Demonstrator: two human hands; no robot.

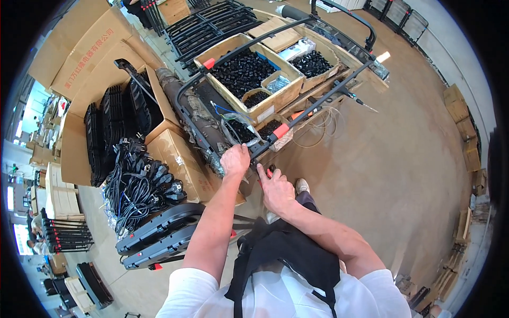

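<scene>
The left hand (236,160) gripped the black frame (317,105), the right hand (278,192) a red-and-black tool (271,172) beside it, so a loose hold risked slipping.

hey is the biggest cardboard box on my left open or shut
The cardboard box is open: its flaps stand raised and black parts show inside.

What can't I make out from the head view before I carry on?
Head view:
- What the left hand grips, if anything: its curled fingers hide it.
- Most of the red-and-black tool: covered by the right hand.
- Shapes of individual black parts in the large bin: too small.
- Where single power cords run: hidden by their own tangle.
</scene>
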